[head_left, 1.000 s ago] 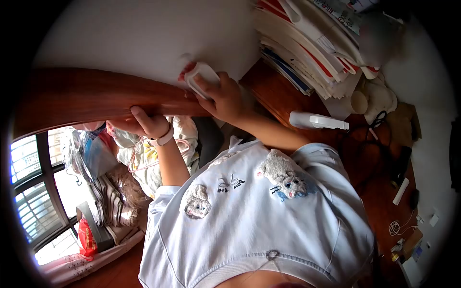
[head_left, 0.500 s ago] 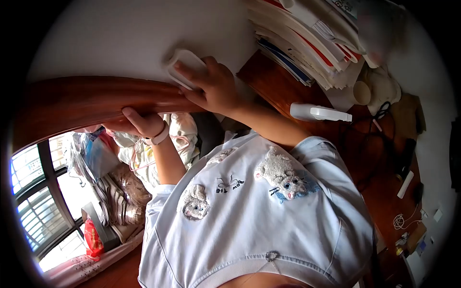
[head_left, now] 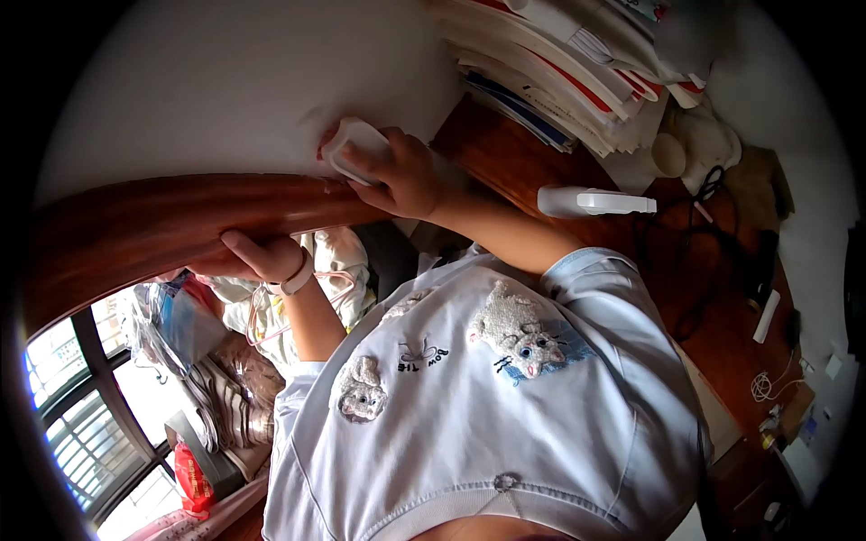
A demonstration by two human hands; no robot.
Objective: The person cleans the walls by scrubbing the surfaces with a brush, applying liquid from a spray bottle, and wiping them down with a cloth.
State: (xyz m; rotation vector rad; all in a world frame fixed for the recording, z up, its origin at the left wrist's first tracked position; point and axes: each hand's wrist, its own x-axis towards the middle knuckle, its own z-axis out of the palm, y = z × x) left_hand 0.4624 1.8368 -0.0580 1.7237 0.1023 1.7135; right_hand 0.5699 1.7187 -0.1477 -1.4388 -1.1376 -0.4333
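Observation:
My right hand [head_left: 403, 176] is closed round a white brush [head_left: 357, 147] whose reddish bristle side faces the pale wall [head_left: 225, 99], just above the wooden edge. With its thumb on top and its fingers curled beneath, my left hand [head_left: 262, 257] grips the reddish-brown wooden board [head_left: 180, 212]. A pale band circles the left wrist. The undersides of the left fingers are partly hidden by the board.
Stacked papers and books [head_left: 550, 81] fill the upper right. A white plastic object [head_left: 595, 201], a paper roll [head_left: 667, 154] and dark cables lie on the brown desk [head_left: 713, 361]. Bags and folded cloth [head_left: 225, 388] are beside the barred window [head_left: 90, 424].
The brush in my right hand has shifted along the wall, up and left, then slightly down and right. My left hand stays on the board while the view has tilted.

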